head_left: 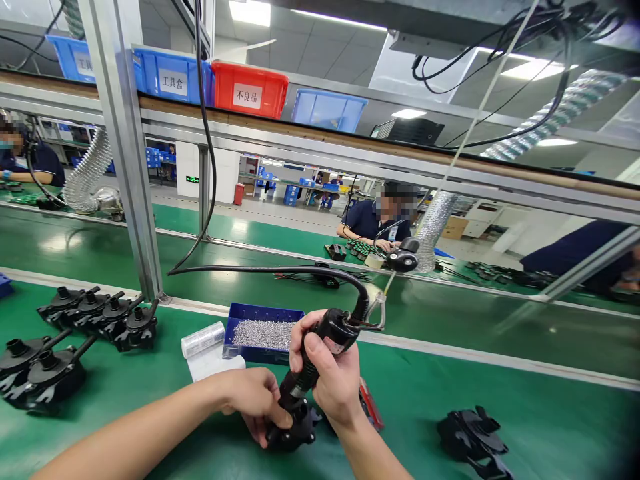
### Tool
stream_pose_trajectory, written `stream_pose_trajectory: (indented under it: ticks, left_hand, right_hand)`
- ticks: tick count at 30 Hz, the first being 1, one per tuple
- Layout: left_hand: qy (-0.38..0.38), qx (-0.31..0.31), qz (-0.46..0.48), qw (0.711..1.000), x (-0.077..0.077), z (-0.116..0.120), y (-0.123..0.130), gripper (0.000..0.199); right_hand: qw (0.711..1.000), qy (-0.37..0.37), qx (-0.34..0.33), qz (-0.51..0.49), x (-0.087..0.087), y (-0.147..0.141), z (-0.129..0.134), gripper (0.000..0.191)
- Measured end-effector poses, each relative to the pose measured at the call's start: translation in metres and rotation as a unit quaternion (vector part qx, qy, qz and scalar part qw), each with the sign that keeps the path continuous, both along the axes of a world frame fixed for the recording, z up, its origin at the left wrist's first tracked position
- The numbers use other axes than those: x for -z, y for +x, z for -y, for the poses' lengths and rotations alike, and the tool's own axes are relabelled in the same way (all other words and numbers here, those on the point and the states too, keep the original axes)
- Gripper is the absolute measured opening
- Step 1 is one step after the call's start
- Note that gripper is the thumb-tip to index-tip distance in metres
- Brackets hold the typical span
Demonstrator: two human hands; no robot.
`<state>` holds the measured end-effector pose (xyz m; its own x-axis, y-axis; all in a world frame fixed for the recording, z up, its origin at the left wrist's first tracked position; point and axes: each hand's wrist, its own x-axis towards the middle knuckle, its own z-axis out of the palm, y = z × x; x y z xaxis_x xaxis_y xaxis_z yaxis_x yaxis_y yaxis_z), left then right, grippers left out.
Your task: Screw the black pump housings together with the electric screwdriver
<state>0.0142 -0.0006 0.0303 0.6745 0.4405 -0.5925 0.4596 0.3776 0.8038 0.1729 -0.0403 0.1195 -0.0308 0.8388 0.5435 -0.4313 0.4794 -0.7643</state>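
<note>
My right hand is wrapped around a black electric screwdriver, which hangs on a cord and points down. Its lower end meets a black plastic housing on the green bench. My left hand grips that housing from the left, fingers closed on its edge near the driver's tip. The tip itself is hidden by my fingers. Just behind stands a blue bin of small silver screws. A roll of white labels lies left of the bin.
Several similar black housings stand at the left; another lies at the right. A red-handled tool is partly behind my right wrist. The black cord loops past a metal post. A co-worker sits across the bench.
</note>
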Motion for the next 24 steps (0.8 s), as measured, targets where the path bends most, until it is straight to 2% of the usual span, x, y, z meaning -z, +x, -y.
stream_pose_trajectory:
  ticks: [4,11,15,24]
  left_hand:
    - [-0.018,0.000,-0.005,1.000,0.0031,-0.0013,0.0004,0.066]
    - [0.025,-0.019,0.013,0.999,-0.0024,0.0015,-0.0042,0.066]
    - [0.027,-0.011,-0.002,1.000,-0.0050,0.0032,-0.0031,0.059]
    - [0.008,-0.008,-0.027,1.000,-0.0044,0.0015,0.0015,0.066]
  right_hand:
    - [1.000,0.007,0.009,0.016,-0.0016,-0.0022,0.0038,0.025]
    - [0.999,-0.013,0.032,0.015,-0.0008,-0.0017,0.0035,0.029]
    - [0.999,-0.010,0.029,0.011,0.0012,0.0001,0.0041,0.027]
    - [0.999,-0.015,0.024,0.019,-0.0007,0.0016,0.0035,0.028]
